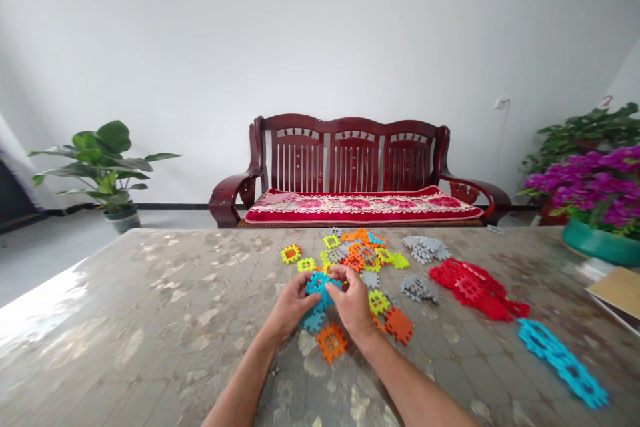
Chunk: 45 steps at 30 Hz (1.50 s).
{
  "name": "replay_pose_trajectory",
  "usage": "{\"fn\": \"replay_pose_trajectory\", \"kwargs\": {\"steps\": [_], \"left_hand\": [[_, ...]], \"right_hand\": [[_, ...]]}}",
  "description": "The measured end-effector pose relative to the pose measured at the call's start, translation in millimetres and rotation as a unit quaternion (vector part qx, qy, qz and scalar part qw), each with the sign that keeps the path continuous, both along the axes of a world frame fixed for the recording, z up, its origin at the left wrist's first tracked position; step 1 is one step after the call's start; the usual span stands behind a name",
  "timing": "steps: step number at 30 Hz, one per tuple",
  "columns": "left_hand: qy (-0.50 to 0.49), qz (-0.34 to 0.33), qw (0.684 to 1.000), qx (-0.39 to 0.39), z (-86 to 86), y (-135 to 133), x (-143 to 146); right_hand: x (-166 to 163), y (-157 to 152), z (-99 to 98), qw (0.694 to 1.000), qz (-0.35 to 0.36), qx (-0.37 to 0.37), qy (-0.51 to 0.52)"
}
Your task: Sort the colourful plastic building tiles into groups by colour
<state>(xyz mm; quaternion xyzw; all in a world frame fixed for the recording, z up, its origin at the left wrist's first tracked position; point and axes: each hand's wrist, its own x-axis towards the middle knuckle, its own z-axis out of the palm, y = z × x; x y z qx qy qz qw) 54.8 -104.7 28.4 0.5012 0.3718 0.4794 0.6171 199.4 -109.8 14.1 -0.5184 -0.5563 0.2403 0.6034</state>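
Observation:
Between my two hands I hold blue interlocking toy tiles (320,285) with notched edges and cut-out windows. My left hand (295,300) pinches the left side, thumb on top. On the right side, my right hand (351,297) grips with thumb and curled fingers. Another blue tile (313,321) shows just under my left hand; whether it is joined to the held ones I cannot tell. An orange window tile (332,343) lies nearest me, between my forearms. Just right of my right hand are a yellow-green tile (379,302) and a solid orange tile (399,325).
Beyond my hands spreads a mixed heap of tiles (355,257). To the right lie grey tiles (420,287), a red pile (473,288) and a joined blue strip (563,361). A flower pot (600,241) stands at the table's right edge, near a tan box (617,293).

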Motion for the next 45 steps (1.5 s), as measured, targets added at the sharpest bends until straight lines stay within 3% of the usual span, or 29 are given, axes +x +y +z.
{"fn": "replay_pose_trajectory", "kwargs": {"steps": [4, 8, 13, 23, 29, 33, 37, 41, 45], "left_hand": [[0.008, 0.022, 1.000, 0.012, 2.0, -1, 0], [0.011, 0.046, 0.999, 0.013, 3.6, -3, -3], [0.009, 0.002, 1.000, 0.017, 0.8, -3, -5], [0.020, -0.029, 0.999, -0.021, 4.7, -3, -6], [0.008, -0.082, 0.994, -0.071, 12.9, -7, -9], [0.007, -0.098, 0.990, -0.100, 18.8, -8, -12], [0.002, -0.031, 0.996, -0.082, 20.7, -2, -19], [0.000, 0.112, 0.993, -0.049, 13.7, 9, -31], [-0.006, 0.231, 0.972, -0.036, 3.1, 19, -39]], "right_hand": [[4, -5, 0.8, 0.990, 0.026, 0.070, -0.122], [3, -16, 6.6, 0.948, 0.101, 0.105, -0.284], [-1, -24, 12.3, 0.907, 0.064, 0.086, -0.407], [1, -29, 28.6, 0.873, 0.070, 0.041, -0.481], [15, -29, 33.9, 0.898, 0.083, 0.036, -0.432], [46, -41, 40.6, 0.935, 0.025, 0.013, -0.355], [102, -58, 45.3, 0.945, -0.062, 0.003, -0.322], [180, -80, 39.7, 0.916, -0.196, -0.024, -0.349], [250, -109, 29.4, 0.854, -0.349, -0.072, -0.379]]}}
